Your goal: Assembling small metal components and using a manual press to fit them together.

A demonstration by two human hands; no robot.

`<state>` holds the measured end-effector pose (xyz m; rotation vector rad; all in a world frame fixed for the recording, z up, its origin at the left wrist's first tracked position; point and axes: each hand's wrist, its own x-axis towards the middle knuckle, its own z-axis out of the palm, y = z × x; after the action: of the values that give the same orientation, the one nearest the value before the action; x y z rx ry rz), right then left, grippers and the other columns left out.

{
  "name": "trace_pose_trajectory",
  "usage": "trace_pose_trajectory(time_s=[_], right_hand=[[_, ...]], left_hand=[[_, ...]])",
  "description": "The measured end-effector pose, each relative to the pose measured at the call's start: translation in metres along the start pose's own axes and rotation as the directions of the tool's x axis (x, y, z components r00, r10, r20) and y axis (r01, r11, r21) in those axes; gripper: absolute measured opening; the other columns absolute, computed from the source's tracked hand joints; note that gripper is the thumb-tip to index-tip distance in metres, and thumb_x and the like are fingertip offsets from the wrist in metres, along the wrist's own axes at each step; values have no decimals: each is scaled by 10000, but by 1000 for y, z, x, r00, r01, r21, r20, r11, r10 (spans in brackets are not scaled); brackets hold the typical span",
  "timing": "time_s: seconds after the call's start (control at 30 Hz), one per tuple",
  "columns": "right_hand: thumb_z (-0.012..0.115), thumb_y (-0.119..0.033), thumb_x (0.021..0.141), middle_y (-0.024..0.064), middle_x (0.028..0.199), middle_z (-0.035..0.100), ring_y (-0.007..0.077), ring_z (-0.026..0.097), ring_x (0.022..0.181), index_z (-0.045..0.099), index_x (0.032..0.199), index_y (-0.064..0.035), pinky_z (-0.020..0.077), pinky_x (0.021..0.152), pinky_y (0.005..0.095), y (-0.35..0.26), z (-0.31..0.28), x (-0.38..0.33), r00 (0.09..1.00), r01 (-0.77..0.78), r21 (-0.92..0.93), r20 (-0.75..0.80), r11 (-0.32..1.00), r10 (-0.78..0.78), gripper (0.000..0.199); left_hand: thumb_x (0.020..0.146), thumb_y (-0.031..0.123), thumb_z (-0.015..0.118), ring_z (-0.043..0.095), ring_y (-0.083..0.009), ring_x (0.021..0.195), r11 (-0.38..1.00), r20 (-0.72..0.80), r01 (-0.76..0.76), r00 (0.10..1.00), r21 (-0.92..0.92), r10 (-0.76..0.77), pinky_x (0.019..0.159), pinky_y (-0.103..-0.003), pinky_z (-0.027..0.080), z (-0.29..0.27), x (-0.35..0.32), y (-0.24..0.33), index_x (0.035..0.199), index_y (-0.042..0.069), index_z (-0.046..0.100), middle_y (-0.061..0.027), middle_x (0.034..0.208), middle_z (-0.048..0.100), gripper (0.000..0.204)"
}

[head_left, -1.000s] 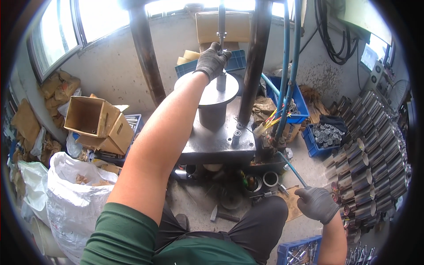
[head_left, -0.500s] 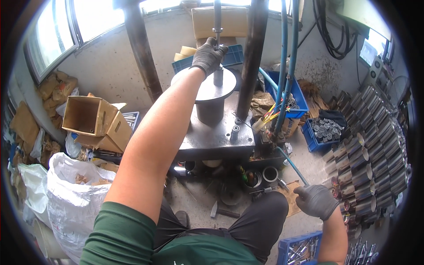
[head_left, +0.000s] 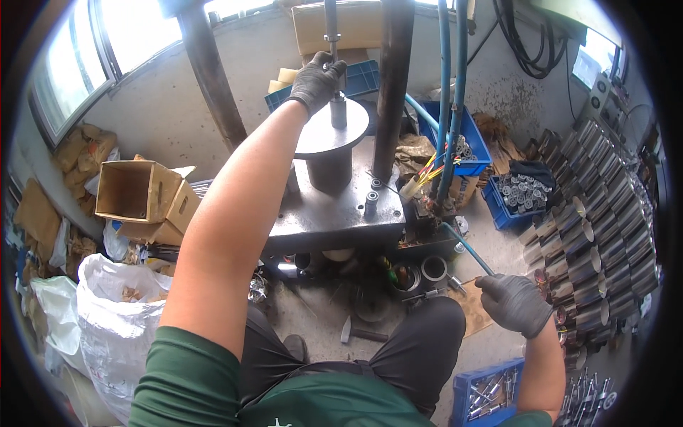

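Note:
My left hand, in a dark grey glove, reaches up and is closed around an upright metal shaft. Part of the shaft is hidden behind the fingers. Below the hand, a metal sleeve stands on a round steel plate. A thick dark cylinder carries that plate on the press bed. Low on the right, my gloved right hand is closed at the end of a slanting blue lever. Its fingertips are partly hidden.
Dark steel columns flank the plate. Small bearings sit on the bed. Blue hoses hang on the right, near a blue bin of metal parts and stacked metal tubes. A hammer lies on the floor between my feet.
The whole view has shifted slightly, with the press now further left. My right hand and the lever end appear a little higher. My left hand keeps its hold on the shaft.

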<state>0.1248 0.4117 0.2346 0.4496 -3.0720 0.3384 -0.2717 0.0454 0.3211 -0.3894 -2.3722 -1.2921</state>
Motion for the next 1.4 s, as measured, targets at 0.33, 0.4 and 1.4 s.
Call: trace_pose_trajectory(time_s=[0.33, 0.4, 1.4], right_hand=[[602, -239, 906, 243, 815, 714, 425, 716, 810, 736, 1082, -73, 570, 773, 542, -1, 4, -3, 983, -36, -79, 177, 996, 49, 276], [609, -230, 903, 236, 814, 715, 427, 715, 808, 726, 1023, -67, 569, 771, 542, -2, 4, -3, 944, 6, -167, 325, 986, 49, 233], [610, -190, 914, 229, 839, 717, 429, 712, 814, 726, 1047, -54, 570, 777, 529, -1, 2, 0, 972, 9, -118, 233, 993, 19, 223]], left_hand=[[1013, 426, 658, 715, -346, 1128, 999, -12, 12, 1000, 37, -11, 988, -418, 550, 0, 1, 1, 1350, 78, 611, -226, 1220, 722, 487], [1015, 429, 656, 712, -347, 1134, 999, -16, 9, 1000, 42, -8, 993, -420, 550, 1, 1, 1, 1354, 79, 610, -231, 1228, 717, 490], [1028, 467, 645, 717, -338, 1104, 996, -23, -45, 999, 79, 47, 945, -418, 561, 0, -6, 3, 1252, 44, 623, -224, 1182, 727, 480]])
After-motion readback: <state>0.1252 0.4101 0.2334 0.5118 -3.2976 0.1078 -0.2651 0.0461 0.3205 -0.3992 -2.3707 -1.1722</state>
